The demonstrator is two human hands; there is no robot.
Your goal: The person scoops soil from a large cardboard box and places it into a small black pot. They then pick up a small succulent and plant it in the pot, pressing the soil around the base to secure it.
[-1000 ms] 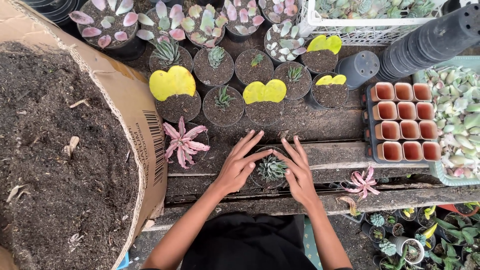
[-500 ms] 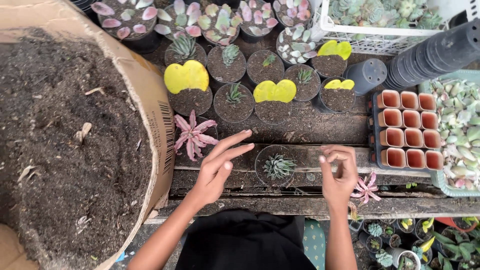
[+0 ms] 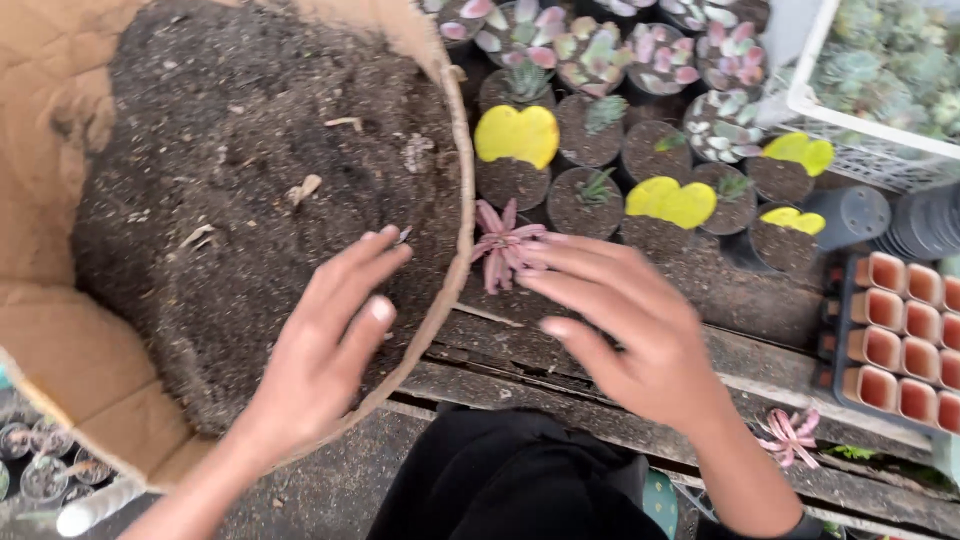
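Observation:
My left hand (image 3: 325, 350) hovers with fingers spread over the near edge of a big brown sack (image 3: 455, 200) full of dark potting soil (image 3: 240, 180); it holds nothing. My right hand (image 3: 635, 330) is open too, fingers stretched left toward a pink star-shaped succulent (image 3: 503, 243) in a small black pot on the wooden bench (image 3: 760, 310). The fingertips lie just right of the pink plant; I cannot tell whether they touch it.
Behind stand several black pots with yellow heart-shaped leaves (image 3: 516, 135) and small green succulents (image 3: 596, 185). A black tray of small terracotta pots (image 3: 900, 340) is at right, a white crate of succulents (image 3: 880, 90) at back right, stacked black pots (image 3: 930, 220) beside it.
The view swung left toward the soil sack. Both hands left the small green succulent pot they framed on the bench; my left hand moved over the soil, my right toward the pink plant.

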